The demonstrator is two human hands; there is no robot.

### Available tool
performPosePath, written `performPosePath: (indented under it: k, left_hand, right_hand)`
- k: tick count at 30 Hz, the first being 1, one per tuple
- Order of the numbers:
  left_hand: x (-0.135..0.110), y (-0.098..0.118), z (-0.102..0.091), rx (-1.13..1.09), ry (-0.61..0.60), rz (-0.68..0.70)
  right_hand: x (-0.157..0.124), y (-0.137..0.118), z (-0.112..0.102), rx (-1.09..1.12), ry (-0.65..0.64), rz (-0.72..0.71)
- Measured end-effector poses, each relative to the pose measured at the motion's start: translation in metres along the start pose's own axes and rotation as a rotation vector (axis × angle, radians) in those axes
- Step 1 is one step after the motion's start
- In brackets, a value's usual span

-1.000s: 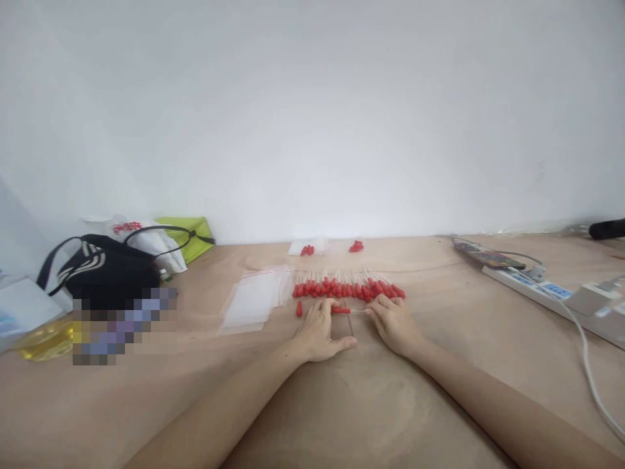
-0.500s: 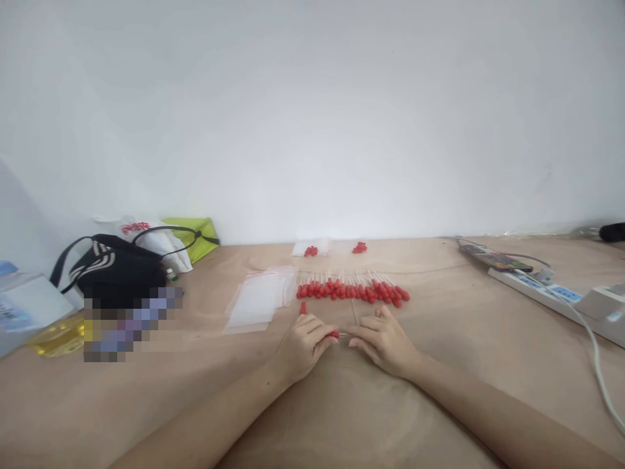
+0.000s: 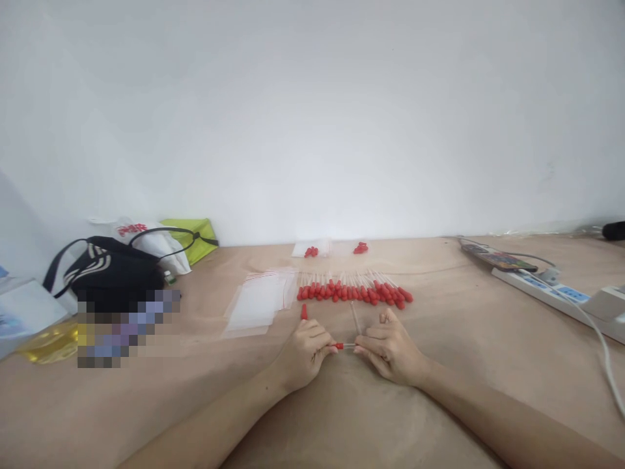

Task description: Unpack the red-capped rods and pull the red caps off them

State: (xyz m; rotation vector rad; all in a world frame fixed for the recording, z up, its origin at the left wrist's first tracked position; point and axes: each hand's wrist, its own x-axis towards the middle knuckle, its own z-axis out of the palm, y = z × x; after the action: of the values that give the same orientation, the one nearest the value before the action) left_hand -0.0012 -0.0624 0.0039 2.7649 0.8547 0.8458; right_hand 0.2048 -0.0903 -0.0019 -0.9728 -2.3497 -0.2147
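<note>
My left hand [image 3: 306, 352] pinches a red rubber dropper bulb [image 3: 339, 346] between thumb and fingers. Out of the bulb's open end runs a clear thin dropper tube [image 3: 349, 346], and the fingertips of my right hand [image 3: 394, 345] are closed on its other end. A second red bulb [image 3: 304, 311] pokes up above my left knuckles; whether those fingers hold it, I cannot tell. Another thin tube [image 3: 355, 316] sticks up beside my right fingers, its lower end hidden. Beyond both hands lies a row of red-bulbed droppers [image 3: 342, 291], tubes pointing to the wall.
Clear zip bags [image 3: 251, 309] lie fanned out left of the row. Two small piles of red bulbs [image 3: 311, 251] are near the wall. A black bag [image 3: 117, 273] and yellow bottle [image 3: 51, 342] stand left; a phone [image 3: 498, 257] and power strip [image 3: 541, 286] lie right.
Both hands have come slightly nearer to me, and my right hand has shifted a little right. More of the red bulb and clear tube now shows between the fingertips.
</note>
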Motion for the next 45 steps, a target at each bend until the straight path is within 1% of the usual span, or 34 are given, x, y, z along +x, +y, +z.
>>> performPosePath:
  k: [2, 4, 6, 9, 11, 13, 15, 18, 20, 22, 24, 26, 28, 29, 32, 36, 40, 45]
  left_hand:
    - [0.000, -0.001, 0.000, -0.012, 0.005, 0.011]
    - [-0.003, -0.006, -0.004, -0.016, 0.034, -0.009]
    - [-0.008, -0.015, -0.012, -0.011, 0.121, -0.091]
    - [-0.017, -0.033, -0.026, 0.006, 0.299, -0.284]
    - [-0.019, -0.044, -0.033, 0.041, 0.391, -0.378]
    - [-0.018, -0.051, -0.034, 0.083, 0.443, -0.423]
    - [-0.013, -0.055, -0.030, 0.087, 0.453, -0.449]
    - [-0.005, -0.057, -0.021, 0.044, 0.405, -0.507]
    - [-0.001, -0.058, -0.017, 0.015, 0.345, -0.541]
    - [0.000, -0.055, -0.016, 0.032, 0.310, -0.535]
    - [0.001, -0.047, -0.018, 0.116, 0.322, -0.447]
    - [0.002, -0.034, -0.019, 0.201, 0.300, -0.298]
    - [0.005, -0.019, -0.016, 0.210, 0.175, -0.174]
    - [0.007, -0.012, -0.013, 0.194, 0.102, -0.151]
    - [0.015, 0.000, -0.002, 0.133, -0.048, -0.191]
    - [0.021, 0.000, 0.007, 0.066, -0.153, -0.273]
    - [0.022, -0.004, 0.008, 0.035, -0.185, -0.274]
    - [0.022, -0.002, 0.006, 0.021, -0.203, -0.234]
  right_hand:
    - [-0.002, 0.002, -0.002, -0.011, 0.001, 0.002]
    - [-0.005, 0.008, -0.004, -0.017, -0.005, 0.023]
    - [-0.010, 0.016, -0.005, -0.019, 0.001, 0.082]
    - [-0.014, 0.026, -0.002, -0.012, 0.039, 0.216]
    - [-0.013, 0.028, 0.002, 0.004, 0.074, 0.291]
    - [-0.009, 0.027, 0.006, 0.023, 0.100, 0.351]
    - [-0.006, 0.025, 0.009, 0.029, 0.103, 0.402]
    - [-0.002, 0.024, 0.013, 0.000, 0.084, 0.441]
    - [0.000, 0.023, 0.016, -0.025, 0.085, 0.451]
    - [0.001, 0.022, 0.018, -0.026, 0.088, 0.449]
    - [0.002, 0.019, 0.019, -0.017, 0.073, 0.433]
    - [0.003, 0.015, 0.017, -0.014, 0.047, 0.418]
    - [0.004, 0.011, 0.014, -0.014, 0.024, 0.419]
    - [0.005, 0.009, 0.012, -0.012, 0.011, 0.417]
    - [0.006, 0.004, 0.007, 0.005, -0.042, 0.386]
    - [0.007, 0.003, 0.002, 0.040, -0.102, 0.357]
    - [0.005, 0.005, 0.004, 0.088, -0.113, 0.343]
    - [0.003, 0.010, 0.007, 0.181, -0.074, 0.303]
